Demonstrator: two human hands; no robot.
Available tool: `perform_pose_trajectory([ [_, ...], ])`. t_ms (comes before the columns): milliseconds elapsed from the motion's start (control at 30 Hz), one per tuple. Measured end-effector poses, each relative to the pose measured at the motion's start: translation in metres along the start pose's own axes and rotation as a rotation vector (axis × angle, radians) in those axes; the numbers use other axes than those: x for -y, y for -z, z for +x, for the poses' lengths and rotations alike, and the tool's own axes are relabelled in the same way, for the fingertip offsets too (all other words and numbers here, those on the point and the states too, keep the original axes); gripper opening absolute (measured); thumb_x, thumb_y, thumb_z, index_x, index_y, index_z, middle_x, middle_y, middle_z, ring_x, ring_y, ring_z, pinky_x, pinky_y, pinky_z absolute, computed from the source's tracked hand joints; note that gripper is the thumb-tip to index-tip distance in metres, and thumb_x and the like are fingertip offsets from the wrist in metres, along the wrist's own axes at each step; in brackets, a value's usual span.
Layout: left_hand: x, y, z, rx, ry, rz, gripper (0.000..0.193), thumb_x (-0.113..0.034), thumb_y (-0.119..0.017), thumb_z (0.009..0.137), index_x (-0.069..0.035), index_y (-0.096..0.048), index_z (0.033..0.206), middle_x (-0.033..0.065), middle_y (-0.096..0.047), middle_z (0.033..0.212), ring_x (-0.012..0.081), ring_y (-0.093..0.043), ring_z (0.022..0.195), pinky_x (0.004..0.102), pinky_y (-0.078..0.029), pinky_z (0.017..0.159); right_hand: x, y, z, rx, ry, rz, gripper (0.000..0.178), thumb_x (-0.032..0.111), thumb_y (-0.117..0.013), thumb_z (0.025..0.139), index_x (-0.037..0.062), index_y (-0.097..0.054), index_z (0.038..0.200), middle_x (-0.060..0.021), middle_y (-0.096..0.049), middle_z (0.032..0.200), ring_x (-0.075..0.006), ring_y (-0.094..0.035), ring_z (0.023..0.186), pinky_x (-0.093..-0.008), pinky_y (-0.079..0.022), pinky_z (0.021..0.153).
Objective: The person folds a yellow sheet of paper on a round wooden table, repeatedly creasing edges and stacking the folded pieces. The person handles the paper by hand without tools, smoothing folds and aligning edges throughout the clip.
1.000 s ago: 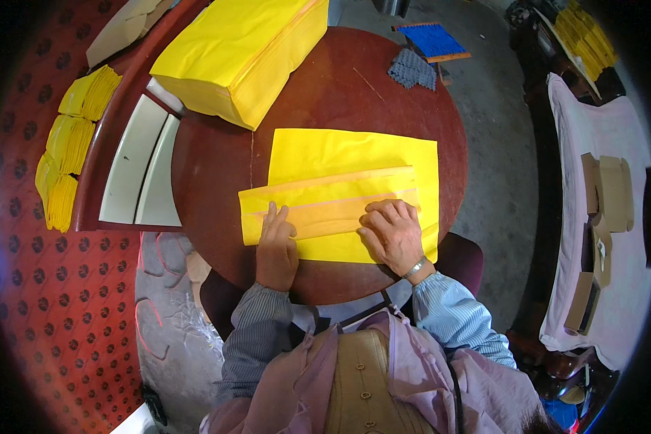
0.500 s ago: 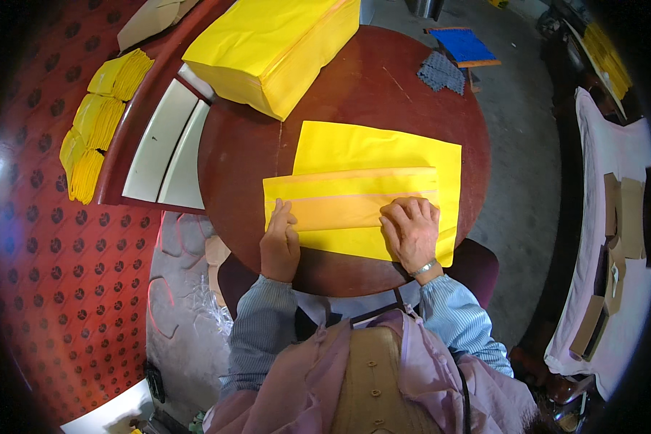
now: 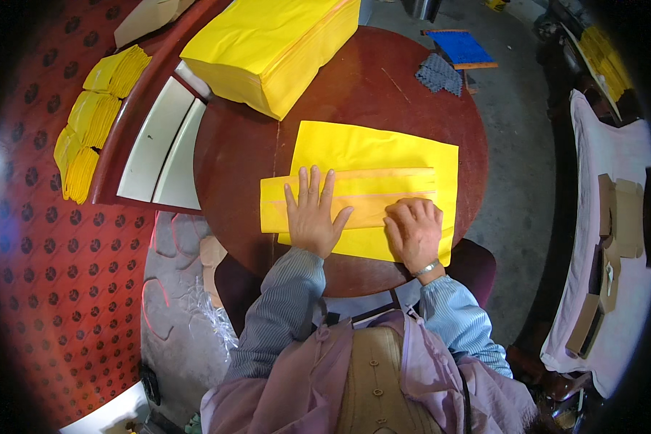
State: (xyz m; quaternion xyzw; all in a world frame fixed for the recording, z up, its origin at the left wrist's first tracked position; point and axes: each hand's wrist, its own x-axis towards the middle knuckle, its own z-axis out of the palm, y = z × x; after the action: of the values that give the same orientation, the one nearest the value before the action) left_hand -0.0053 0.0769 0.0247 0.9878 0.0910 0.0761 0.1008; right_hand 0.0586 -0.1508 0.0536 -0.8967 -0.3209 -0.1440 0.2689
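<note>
On the round table lies a flat yellow sheet [image 3: 383, 141], and across it rests a long folded yellow sheet [image 3: 362, 184] with orange-toned bands. The folded sheet's left end sticks out past the flat one. My left hand [image 3: 312, 217] is open, palm down on the left part of the folded sheet, fingers spread and pointing away from me. At its right end, my right hand [image 3: 416, 235] has bent fingers closed on the folded sheet near the lower edge; the fingertips are partly hidden.
A thick yellow stack [image 3: 267, 58] stands at the back left of the round table [image 3: 231, 159]. Beyond the far right edge are a blue mat [image 3: 461, 48] and a grey textured piece [image 3: 440, 74]. Yellow bundles [image 3: 92, 119] sit at left, opened cardboard boxes [image 3: 615, 224] at right.
My left hand has moved right and farther away, from the folded sheet's left end onto its top, and its fingers have spread. My right hand stays at the right end.
</note>
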Motion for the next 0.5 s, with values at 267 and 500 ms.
perform_pose_trajectory([
  [267, -0.002, -0.005, -0.002, 0.034, 0.031, 0.089, 0.08, -0.06, -0.051, 0.106, -0.016, -0.031, 0.17, 0.0181, -0.019, 0.178, 0.0382, -0.011, 0.166, 0.0678, -0.006, 0.129, -0.001, 0.006, 0.01, -0.069, 0.024, 0.043, 0.032, 0.016, -0.072, 0.091, 0.0085, -0.069, 0.122, -0.009, -0.068, 0.128, -0.0324, -0.058, 0.129, -0.0506, -0.037, 0.117],
  [500, -0.004, -0.009, 0.001, 0.106, 0.052, 0.223, 0.082, -0.061, -0.046, 0.107, -0.011, -0.028, 0.17, 0.0167, -0.015, 0.179, 0.035, -0.008, 0.167, 0.0638, -0.004, 0.131, 0.033, -0.077, 0.045, 0.385, 0.092, -0.118, 0.067, 0.05, -0.043, 0.111, 0.0115, -0.038, 0.166, -0.0074, -0.032, 0.176, -0.0212, -0.023, 0.164, -0.0502, -0.012, 0.134],
])
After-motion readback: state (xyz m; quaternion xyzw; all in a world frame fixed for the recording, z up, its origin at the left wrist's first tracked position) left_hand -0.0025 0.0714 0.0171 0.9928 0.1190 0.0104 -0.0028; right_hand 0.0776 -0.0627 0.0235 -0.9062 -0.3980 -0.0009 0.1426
